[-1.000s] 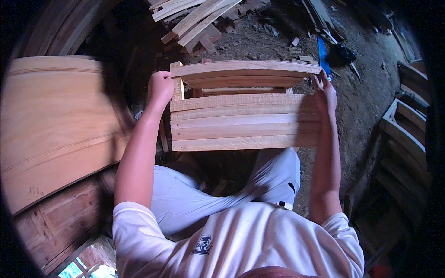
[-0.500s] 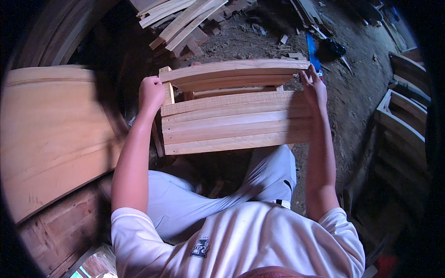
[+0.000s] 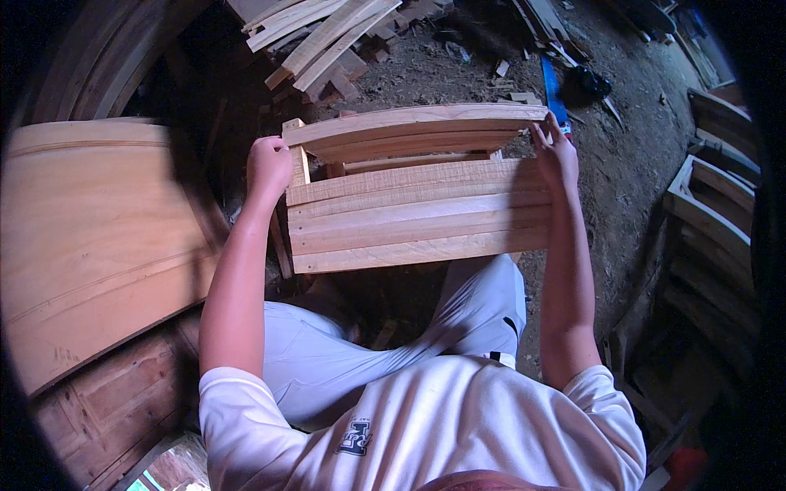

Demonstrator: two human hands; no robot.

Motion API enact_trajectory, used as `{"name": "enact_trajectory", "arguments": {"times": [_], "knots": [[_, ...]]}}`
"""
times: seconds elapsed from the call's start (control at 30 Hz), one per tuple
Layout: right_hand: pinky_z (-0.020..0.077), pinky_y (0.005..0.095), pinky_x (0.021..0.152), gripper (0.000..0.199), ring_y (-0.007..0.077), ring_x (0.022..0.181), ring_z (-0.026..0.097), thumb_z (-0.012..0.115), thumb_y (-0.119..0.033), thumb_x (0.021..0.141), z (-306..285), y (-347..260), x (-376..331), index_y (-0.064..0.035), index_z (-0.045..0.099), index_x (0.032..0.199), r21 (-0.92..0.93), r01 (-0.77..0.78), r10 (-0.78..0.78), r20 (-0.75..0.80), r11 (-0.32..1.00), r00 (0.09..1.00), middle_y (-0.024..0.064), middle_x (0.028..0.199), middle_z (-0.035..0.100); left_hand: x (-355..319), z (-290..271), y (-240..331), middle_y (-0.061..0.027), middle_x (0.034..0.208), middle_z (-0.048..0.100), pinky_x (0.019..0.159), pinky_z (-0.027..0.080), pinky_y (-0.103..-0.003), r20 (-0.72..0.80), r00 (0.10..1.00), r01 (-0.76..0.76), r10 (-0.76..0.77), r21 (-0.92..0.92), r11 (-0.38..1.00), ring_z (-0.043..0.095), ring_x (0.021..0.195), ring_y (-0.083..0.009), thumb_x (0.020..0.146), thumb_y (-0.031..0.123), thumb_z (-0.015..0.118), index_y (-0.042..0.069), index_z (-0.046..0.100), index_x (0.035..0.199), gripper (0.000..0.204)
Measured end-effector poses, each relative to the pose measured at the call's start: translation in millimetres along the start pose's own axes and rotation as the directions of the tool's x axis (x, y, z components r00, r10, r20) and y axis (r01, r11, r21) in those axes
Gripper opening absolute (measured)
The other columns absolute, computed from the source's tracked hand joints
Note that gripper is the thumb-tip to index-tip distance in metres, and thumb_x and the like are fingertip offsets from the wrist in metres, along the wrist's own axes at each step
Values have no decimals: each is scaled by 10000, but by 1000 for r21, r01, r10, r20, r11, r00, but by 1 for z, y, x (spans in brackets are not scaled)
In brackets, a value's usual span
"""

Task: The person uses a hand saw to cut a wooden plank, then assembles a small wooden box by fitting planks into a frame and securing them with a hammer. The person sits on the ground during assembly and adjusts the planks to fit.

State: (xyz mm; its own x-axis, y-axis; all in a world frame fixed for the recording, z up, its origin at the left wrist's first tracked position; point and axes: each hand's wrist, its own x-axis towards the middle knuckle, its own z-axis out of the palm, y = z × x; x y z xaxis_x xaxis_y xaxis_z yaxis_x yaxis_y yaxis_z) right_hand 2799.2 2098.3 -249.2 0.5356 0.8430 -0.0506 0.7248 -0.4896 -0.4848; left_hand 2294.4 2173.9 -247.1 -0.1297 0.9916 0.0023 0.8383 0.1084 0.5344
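Observation:
In front of my knees stands a slatted wooden crate [image 3: 422,221], its near side made of several pale boards with nail heads at the left end. A loose-looking wooden slat [image 3: 417,120] lies across its upper part, with a gap between it and the near side. My left hand [image 3: 268,164] is closed around the slat's left end, beside a corner post [image 3: 300,164]. At the opposite end, my right hand [image 3: 557,155] grips the slat between thumb and fingers. Whether the slat is fastened cannot be seen.
A large plywood panel [image 3: 106,245] stands at the left. Cut wooden strips [image 3: 332,37] are piled on the dirt floor beyond the crate. A blue handsaw [image 3: 553,86] lies past my right hand, near a black bag-like object [image 3: 589,82]. Other wooden crates [image 3: 712,200] line the right.
Both hands keep their hold on the slat. The crate and my left hand appear very slightly farther right in the picture.

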Motion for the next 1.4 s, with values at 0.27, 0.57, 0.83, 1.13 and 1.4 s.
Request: {"name": "enact_trajectory", "arguments": {"times": [0.27, 0.57, 0.83, 1.13, 1.4], "knots": [[503, 441, 1011, 661, 363, 1231, 631, 563, -597, 965, -1, -4, 0, -250, 479, 1521, -36, -20, 21, 14, 999, 1000, 145, 1367, 643, 1, 0, -5, -238, 1202, 681, 1018, 495, -418, -4, 1000, 2, -2, -25, 1000, 651, 1141, -376, 872, 110, 606, -36, 742, 986, 230], [496, 432, 1023, 662, 355, 1245, 624, 577, -587, 963, 1, 0, 1, -236, 485, 1517, -9, 1, -1, 1, 1000, 1000, 145, 1374, 639, -3, -4, 3, -248, 1128, 708, 966, 521, -422, 15, 998, 58, -57, -37, 998, 686, 1080, -378, 880, 124, 621, -35, 737, 1055, 263], [495, 428, 1021, 648, 362, 1242, 624, 574, -571, 971, 1, 1, 1, -236, 485, 1518, -4, 0, 0, -5, 1000, 1000, 150, 1376, 637, -3, -8, 7, -253, 1098, 725, 942, 531, -424, 53, 996, 75, -72, -50, 996, 705, 1054, -371, 902, 154, 629, -29, 736, 1090, 284], [521, 488, 935, 681, 409, 1133, 669, 554, -602, 967, 1, 6, 1, -257, 435, 1542, -36, 49, -50, -33, 998, 998, 229, 1241, 684, -4, -8, 11, -253, 1106, 723, 936, 530, -428, 52, 996, 69, -67, -23, 997, 702, 1063, -373, 916, 182, 636, -18, 736, 1106, 294], [489, 430, 1037, 675, 353, 1262, 613, 575, -589, 963, 0, -1, 2, -219, 481, 1521, 1, 0, 0, 17, 1000, 1000, 144, 1399, 621, -4, -10, 10, -249, 1112, 722, 946, 524, -434, 69, 992, 106, -105, -8, 994, 693, 1083, -371, 920, 191, 629, -19, 737, 1101, 298]]}}
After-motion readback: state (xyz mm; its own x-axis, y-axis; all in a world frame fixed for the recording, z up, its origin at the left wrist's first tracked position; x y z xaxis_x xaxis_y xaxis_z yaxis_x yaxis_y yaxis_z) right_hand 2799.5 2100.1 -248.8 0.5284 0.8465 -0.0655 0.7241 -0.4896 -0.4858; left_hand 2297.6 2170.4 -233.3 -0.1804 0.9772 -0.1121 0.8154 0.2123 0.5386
